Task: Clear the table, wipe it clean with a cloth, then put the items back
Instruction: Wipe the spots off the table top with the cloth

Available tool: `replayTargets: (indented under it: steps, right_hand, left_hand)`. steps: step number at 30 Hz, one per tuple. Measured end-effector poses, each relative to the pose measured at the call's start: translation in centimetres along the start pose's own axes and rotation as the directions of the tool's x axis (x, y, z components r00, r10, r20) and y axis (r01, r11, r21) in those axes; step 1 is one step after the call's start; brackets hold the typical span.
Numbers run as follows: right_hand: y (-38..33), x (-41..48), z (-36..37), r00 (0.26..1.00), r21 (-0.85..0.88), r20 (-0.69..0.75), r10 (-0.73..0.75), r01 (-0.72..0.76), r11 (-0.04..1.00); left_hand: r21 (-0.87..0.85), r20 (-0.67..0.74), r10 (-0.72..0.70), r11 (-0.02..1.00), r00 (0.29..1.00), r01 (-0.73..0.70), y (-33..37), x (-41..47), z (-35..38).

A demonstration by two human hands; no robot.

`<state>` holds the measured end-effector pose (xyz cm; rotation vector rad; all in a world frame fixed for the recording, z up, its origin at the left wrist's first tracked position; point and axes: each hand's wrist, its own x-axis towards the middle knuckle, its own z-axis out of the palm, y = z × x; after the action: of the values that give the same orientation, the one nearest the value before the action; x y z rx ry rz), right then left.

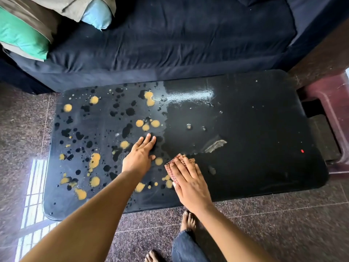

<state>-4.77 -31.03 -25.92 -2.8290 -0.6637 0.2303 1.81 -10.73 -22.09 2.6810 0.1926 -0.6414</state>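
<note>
A low black table (255, 167) fills the middle of the head view. Its left half is spattered with orange stains (94, 161) and dark drops, while the right half looks wet and glossy. My left hand (140, 156) lies flat on the tabletop near the centre, fingers straight. My right hand (187, 180) presses a reddish patterned cloth (171, 169) flat against the table near its front edge, just right of the stained part. Most of the cloth is hidden under my palm and fingers. A pale smear (215, 145) sits right of the cloth.
A dark blue sofa (170, 44) runs along the far side of the table, with green, blue and brown cushions (22, 33) at its left end. A maroon plastic chair (328, 103) stands at the right. My bare feet (187, 222) are on the speckled stone floor.
</note>
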Motion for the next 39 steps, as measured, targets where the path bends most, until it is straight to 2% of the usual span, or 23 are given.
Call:
replayTargets:
  steps: [2, 3, 5, 7, 8, 10, 13, 15, 16, 18, 20, 22, 24, 26, 28, 29, 31, 33, 35, 37, 39]
  right_hand:
    - [1.8, -0.6, -0.1, 0.994, -0.073, 0.046, -0.098, 0.102, 0.992]
    - [2.7, -1.0, -0.2, 0.997, -0.093, 0.050, -0.063, 0.068, 0.993]
    - [3.9, -1.9, -0.4, 0.992, -0.087, 0.019, 0.128, -0.126, 0.988]
    - [3.0, -2.2, -0.4, 0.947, -0.037, -0.034, 0.320, -0.321, 0.946]
    - [2.0, -2.2, -0.2, 0.928, -0.015, -0.061, 0.367, -0.369, 0.929]
    - [-0.6, -2.0, 0.2, 0.942, 0.028, -0.079, 0.325, -0.324, 0.946]
    - [-2.0, -2.3, 0.6, 1.000, -0.008, -0.001, 0.011, -0.011, 1.000]
    - [-0.5, -2.6, 0.6, 0.996, -0.060, 0.038, -0.076, 0.078, 0.995]
    - [0.4, -2.7, 0.5, 0.998, -0.076, 0.037, -0.046, 0.049, 0.996]
    - [1.8, -3.1, 0.3, 0.989, -0.061, 0.002, 0.146, -0.146, 0.987]
    - [1.3, -3.1, 0.1, 0.927, -0.012, -0.040, 0.373, -0.373, 0.928]
    - [-0.9, -3.0, 0.4, 0.878, 0.047, -0.079, 0.472, -0.470, 0.881]
    - [-3.3, -3.0, 0.7, 0.923, 0.082, -0.087, 0.375, -0.368, 0.926]
    - [-3.8, -3.4, 0.9, 0.990, 0.022, -0.039, 0.137, -0.136, 0.990]
    - [-2.0, -3.4, 0.9, 1.000, -0.042, 0.015, 0.011, -0.011, 0.999]
    - [-1.0, -3.4, 0.8, 0.999, -0.055, 0.018, 0.026, -0.025, 0.998]
    - [0.9, -3.6, 0.5, 0.978, -0.041, -0.007, 0.210, -0.210, 0.977]
    - [1.9, -3.5, 0.0, 0.905, 0.004, -0.046, 0.423, -0.424, 0.906]
    - [1.0, -3.3, 0.0, 0.840, 0.051, -0.077, 0.536, -0.534, 0.844]
    - [-1.2, -3.2, 0.5, 0.851, 0.101, -0.103, 0.515, -0.506, 0.856]
    - [-3.2, -3.6, 1.1, 0.943, 0.096, -0.083, 0.323, -0.315, 0.944]
  left_hand:
    - [0.008, 0.008, -0.008, 1.000, 1.000, 0.008, 0.0, 0.0, 0.0]
    - [0.008, 0.010, -0.011, 1.000, 1.000, 0.011, -0.1, -0.1, 0.0]
    - [0.002, 0.008, -0.008, 1.000, 1.000, 0.008, -0.2, -0.3, 0.2]
    - [-0.009, 0.004, 0.000, 1.000, 1.000, 0.000, -0.3, -0.4, 0.4]
    - [-0.014, 0.000, 0.004, 1.000, 1.000, -0.004, -0.3, -0.4, 0.5]
    - [-0.018, -0.006, 0.011, 1.000, 1.000, -0.011, -0.3, -0.3, 0.6]
    - [-0.017, -0.011, 0.015, 1.000, 1.000, -0.015, -0.3, -0.2, 0.8]
    - [-0.020, -0.011, 0.014, 1.000, 1.000, -0.014, -0.3, -0.2, 0.8]
    - [-0.024, -0.010, 0.014, 1.000, 1.000, -0.014, -0.4, -0.2, 0.8]
    - [-0.029, -0.011, 0.013, 1.000, 1.000, -0.013, -0.3, -0.2, 0.8]
    - [-0.031, -0.015, 0.014, 0.999, 1.000, -0.015, -0.4, -0.2, 0.8]
    - [-0.039, -0.015, 0.013, 0.999, 1.000, -0.013, -0.6, -0.4, 1.0]
    - [-0.047, -0.017, 0.016, 0.999, 1.000, -0.017, -0.6, -0.4, 1.0]
    - [-0.048, -0.023, 0.025, 0.999, 0.999, -0.026, -0.5, -0.3, 0.9]
    - [-0.038, -0.021, 0.026, 0.999, 0.999, -0.027, -0.5, -0.2, 0.7]
    - [-0.038, -0.018, 0.019, 0.999, 1.000, -0.020, -0.5, -0.3, 0.7]
    - [-0.038, -0.016, 0.009, 0.999, 1.000, -0.010, -0.5, -0.4, 0.8]
    - [-0.035, -0.018, 0.008, 0.999, 1.000, -0.009, -0.5, -0.5, 0.9]
    - [-0.042, -0.015, 0.010, 0.999, 1.000, -0.010, -0.5, -0.7, 1.1]
    - [-0.044, -0.017, 0.010, 0.999, 1.000, -0.010, -0.6, -0.7, 1.2]
    - [-0.042, -0.031, 0.015, 0.999, 0.999, -0.016, -0.6, -0.5, 1.1]
